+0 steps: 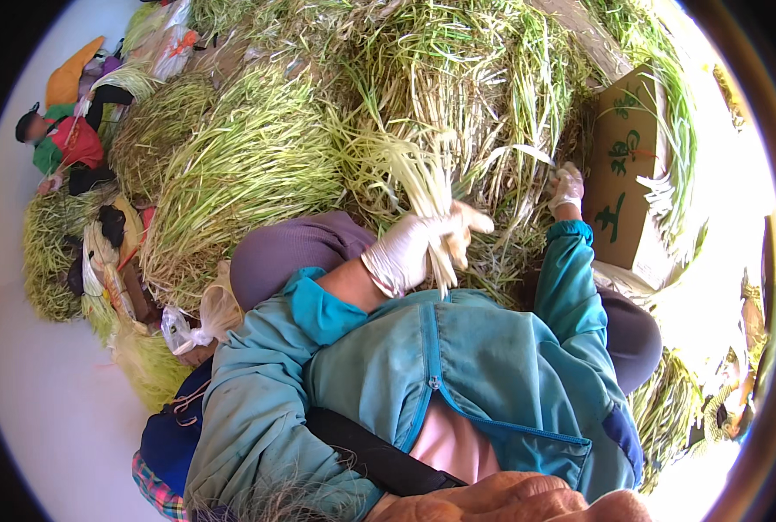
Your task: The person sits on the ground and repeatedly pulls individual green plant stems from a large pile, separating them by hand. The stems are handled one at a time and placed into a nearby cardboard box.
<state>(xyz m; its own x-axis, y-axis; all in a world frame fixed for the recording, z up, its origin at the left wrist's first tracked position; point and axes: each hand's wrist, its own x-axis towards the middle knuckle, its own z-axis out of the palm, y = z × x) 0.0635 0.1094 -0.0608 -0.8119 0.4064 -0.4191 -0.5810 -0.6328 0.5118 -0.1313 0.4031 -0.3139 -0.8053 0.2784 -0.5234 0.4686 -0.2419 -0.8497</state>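
Note:
My left hand (417, 251), in a thin whitish glove, is closed around a small bunch of pale leafy stalks (427, 183) in front of my chest. Their white ends hang below the fingers and the leaves fan out above. To the right, my right hand (567, 186), gloved too, reaches down beside a cardboard box, its fingertips on the end of a long pale leaf (522, 150). Partly hidden behind both hands lies a thick heap of long green and yellowed stalks (453, 85).
The cardboard box (623, 176), bearing green writing, stands at the right with stalks over its side. More stalks (251, 176) are heaped at the left, near a tied plastic bag (218, 310). At the far left, another person (78, 140) sits among stalks. My knees flank my hands.

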